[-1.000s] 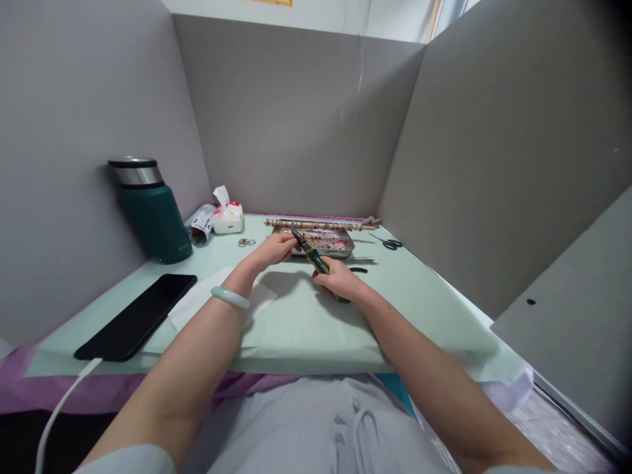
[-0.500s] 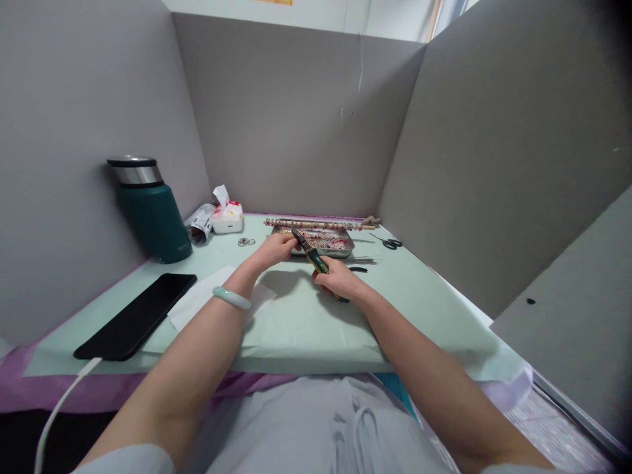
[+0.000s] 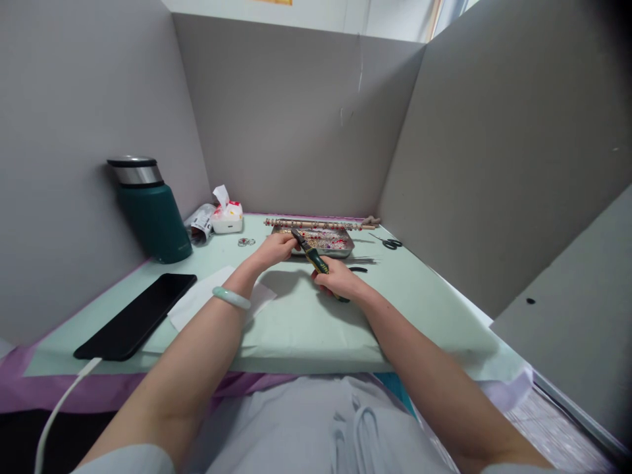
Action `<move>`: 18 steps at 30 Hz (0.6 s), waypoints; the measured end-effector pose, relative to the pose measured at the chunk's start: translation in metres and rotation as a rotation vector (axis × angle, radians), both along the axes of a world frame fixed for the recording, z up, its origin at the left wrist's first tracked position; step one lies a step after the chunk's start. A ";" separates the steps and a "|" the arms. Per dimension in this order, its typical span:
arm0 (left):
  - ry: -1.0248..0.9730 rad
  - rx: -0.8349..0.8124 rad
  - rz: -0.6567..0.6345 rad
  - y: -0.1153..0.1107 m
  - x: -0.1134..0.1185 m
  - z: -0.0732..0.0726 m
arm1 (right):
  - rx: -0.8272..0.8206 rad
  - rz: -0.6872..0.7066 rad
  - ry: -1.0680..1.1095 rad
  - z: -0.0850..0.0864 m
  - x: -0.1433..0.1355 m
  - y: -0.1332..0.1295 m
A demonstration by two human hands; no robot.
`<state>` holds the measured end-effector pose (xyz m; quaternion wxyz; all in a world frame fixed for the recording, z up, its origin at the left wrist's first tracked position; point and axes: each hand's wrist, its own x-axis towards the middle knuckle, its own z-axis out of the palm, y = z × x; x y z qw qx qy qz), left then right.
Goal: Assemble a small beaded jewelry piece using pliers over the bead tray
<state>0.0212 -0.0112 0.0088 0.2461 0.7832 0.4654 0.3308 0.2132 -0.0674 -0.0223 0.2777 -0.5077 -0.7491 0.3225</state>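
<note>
Between left hand [image 3: 277, 250] and right hand [image 3: 338, 278]: green pliers [image 3: 316, 259].
Right: closed around them.
Left: curled beside their tips, grip unclear.

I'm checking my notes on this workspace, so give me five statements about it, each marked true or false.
1. The right hand holds the pliers. True.
2. The bangle circles the right forearm. False: the bangle circles the left forearm.
3. A white cable runs to the phone. True.
4. The scissors lie left of the tray. False: the scissors lie to its right.
5. The bottle has a red body. False: the bottle's body is dark green.
</note>
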 end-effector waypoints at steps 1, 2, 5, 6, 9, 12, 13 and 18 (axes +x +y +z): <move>0.001 0.000 -0.005 0.000 0.000 0.000 | 0.002 0.001 0.000 0.000 0.000 0.000; -0.001 0.001 -0.010 0.000 0.000 0.000 | 0.005 0.001 -0.003 0.000 0.000 0.000; -0.002 0.007 -0.011 0.000 0.000 0.000 | 0.007 -0.005 -0.014 0.001 0.000 0.000; -0.001 0.008 -0.009 0.000 0.000 0.000 | 0.005 -0.006 -0.015 0.001 0.000 0.000; 0.003 0.003 -0.015 0.000 0.000 0.000 | 0.001 -0.005 -0.012 0.000 0.000 0.001; 0.006 0.009 -0.013 0.000 0.000 0.000 | -0.001 -0.009 -0.011 0.000 0.000 0.001; 0.010 0.012 -0.011 0.000 0.000 0.000 | -0.001 -0.010 -0.009 0.000 0.000 0.001; 0.019 0.015 -0.006 0.000 0.000 0.000 | 0.004 -0.002 -0.002 0.000 0.000 0.000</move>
